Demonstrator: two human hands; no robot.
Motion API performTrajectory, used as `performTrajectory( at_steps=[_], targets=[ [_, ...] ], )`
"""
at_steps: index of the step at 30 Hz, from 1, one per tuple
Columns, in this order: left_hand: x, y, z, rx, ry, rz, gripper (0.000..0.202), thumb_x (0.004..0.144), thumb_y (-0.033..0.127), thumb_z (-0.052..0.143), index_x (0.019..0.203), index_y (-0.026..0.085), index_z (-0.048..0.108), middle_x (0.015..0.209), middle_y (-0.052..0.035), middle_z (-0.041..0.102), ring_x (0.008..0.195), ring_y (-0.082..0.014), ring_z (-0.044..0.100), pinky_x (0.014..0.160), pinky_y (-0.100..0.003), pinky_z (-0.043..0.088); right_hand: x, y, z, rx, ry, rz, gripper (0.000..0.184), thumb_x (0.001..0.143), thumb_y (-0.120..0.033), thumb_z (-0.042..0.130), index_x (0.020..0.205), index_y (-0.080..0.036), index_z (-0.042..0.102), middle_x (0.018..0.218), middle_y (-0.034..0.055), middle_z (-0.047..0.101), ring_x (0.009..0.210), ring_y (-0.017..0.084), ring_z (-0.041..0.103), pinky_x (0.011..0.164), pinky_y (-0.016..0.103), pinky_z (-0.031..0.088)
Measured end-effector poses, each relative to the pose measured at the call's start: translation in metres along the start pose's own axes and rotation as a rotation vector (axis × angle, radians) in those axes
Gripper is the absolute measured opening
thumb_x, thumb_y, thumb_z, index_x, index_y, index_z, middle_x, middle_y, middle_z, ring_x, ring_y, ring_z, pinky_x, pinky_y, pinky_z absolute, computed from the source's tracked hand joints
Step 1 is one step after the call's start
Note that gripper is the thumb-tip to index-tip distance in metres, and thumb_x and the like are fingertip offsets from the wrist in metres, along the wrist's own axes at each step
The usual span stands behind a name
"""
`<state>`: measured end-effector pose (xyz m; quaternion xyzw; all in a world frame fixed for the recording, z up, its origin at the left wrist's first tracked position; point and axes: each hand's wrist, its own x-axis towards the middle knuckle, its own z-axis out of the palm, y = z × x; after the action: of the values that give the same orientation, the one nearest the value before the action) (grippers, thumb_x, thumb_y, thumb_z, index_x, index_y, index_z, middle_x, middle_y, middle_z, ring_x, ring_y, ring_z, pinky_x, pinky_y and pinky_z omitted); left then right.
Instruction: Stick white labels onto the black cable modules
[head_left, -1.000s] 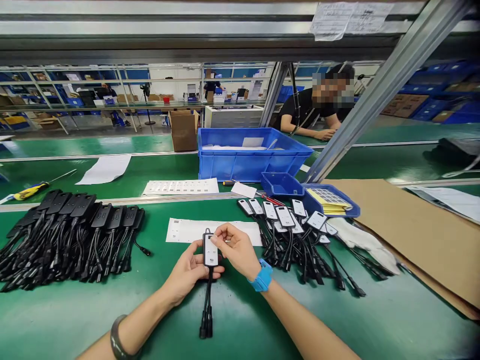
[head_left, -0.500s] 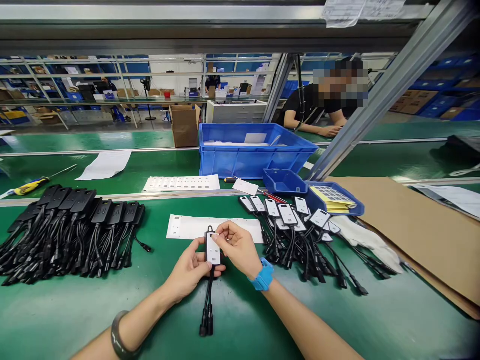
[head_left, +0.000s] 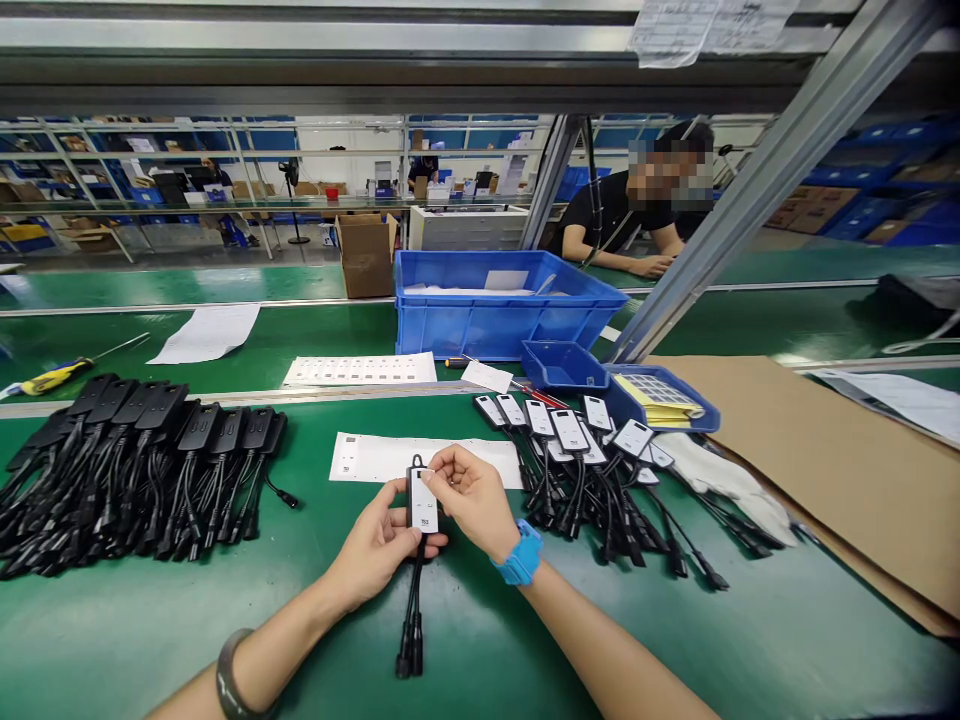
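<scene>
Between my hands is a small black controller box (head_left: 411,512) with two cables hanging down to black connectors. A white label (head_left: 425,505) covers its front. My left hand (head_left: 381,537) is closed around the box's lower left side, thumb on the label's bottom edge. At the upper right corner of the label, my right hand (head_left: 466,497) pinches with thumb and index finger; the fingertips hide that corner. Just behind lies a white label sheet (head_left: 375,460), partly covered by my hands.
Unlabelled black boxes with cables (head_left: 202,430) are heaped at left, and several white-labelled ones (head_left: 570,430) at right. Behind stand a blue crate (head_left: 480,325) and small blue trays (head_left: 566,365). A metal post (head_left: 720,235) slants across the right; a person sits beyond it.
The view has shifted slightly. Both hands keep their hold on the box and label, with hardly any visible movement.
</scene>
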<state>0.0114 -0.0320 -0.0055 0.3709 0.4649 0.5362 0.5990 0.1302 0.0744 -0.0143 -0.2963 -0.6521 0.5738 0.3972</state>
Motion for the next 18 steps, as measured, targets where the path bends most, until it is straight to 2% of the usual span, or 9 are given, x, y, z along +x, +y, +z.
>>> performTrajectory(
  at_steps=[4, 8, 13, 15, 18],
  targets=[
    [0.000, 0.000, 0.001, 0.006, -0.004, 0.011, 0.053, 0.081, 0.037, 0.068, 0.120, 0.018, 0.036, 0.096, -0.0114, 0.066, 0.091, -0.0254, 0.067, 0.084, -0.039, 0.051, 0.001, 0.001, 0.000, -0.023, 0.007, 0.008, 0.017, 0.078, -0.031, 0.065, 0.083, -0.018, 0.056, 0.060, -0.0047, 0.050, 0.049, 0.010, 0.045, 0.045, 0.020, 0.038],
    [0.001, 0.000, 0.000, -0.019, -0.001, 0.000, 0.050, 0.080, 0.030, 0.067, 0.118, 0.018, 0.037, 0.099, -0.0125, 0.066, 0.088, -0.0247, 0.068, 0.081, -0.038, 0.051, 0.004, 0.005, -0.003, -0.071, 0.022, 0.004, 0.036, 0.076, -0.029, 0.068, 0.106, -0.021, 0.051, 0.066, -0.0060, 0.049, 0.059, 0.012, 0.049, 0.052, 0.021, 0.042],
    [0.003, 0.002, -0.005, -0.099, 0.071, -0.036, 0.036, 0.084, 0.030, 0.056, 0.114, 0.017, 0.042, 0.095, -0.0120, 0.068, 0.082, -0.0276, 0.069, 0.079, -0.043, 0.053, 0.005, 0.015, -0.002, -0.168, -0.195, -0.001, 0.035, 0.079, -0.032, 0.065, 0.110, -0.020, 0.055, 0.086, 0.0009, 0.055, 0.075, 0.015, 0.053, 0.061, 0.025, 0.047],
    [0.004, 0.003, -0.008, -0.132, 0.088, -0.028, 0.032, 0.086, 0.033, 0.052, 0.112, 0.016, 0.045, 0.094, -0.0123, 0.068, 0.080, -0.0277, 0.069, 0.074, -0.042, 0.055, 0.002, 0.017, 0.002, -0.197, -0.275, -0.016, 0.047, 0.075, -0.029, 0.071, 0.117, -0.021, 0.053, 0.097, 0.0035, 0.059, 0.083, 0.018, 0.056, 0.069, 0.028, 0.049],
    [0.007, 0.005, -0.012, -0.166, 0.106, 0.008, 0.033, 0.087, 0.033, 0.050, 0.115, 0.016, 0.048, 0.095, -0.0125, 0.068, 0.082, -0.0258, 0.068, 0.067, -0.034, 0.055, -0.002, 0.016, 0.007, -0.143, -0.375, -0.041, 0.078, 0.065, -0.028, 0.081, 0.133, -0.023, 0.042, 0.114, 0.0065, 0.058, 0.095, 0.021, 0.057, 0.080, 0.033, 0.051]
  ],
)
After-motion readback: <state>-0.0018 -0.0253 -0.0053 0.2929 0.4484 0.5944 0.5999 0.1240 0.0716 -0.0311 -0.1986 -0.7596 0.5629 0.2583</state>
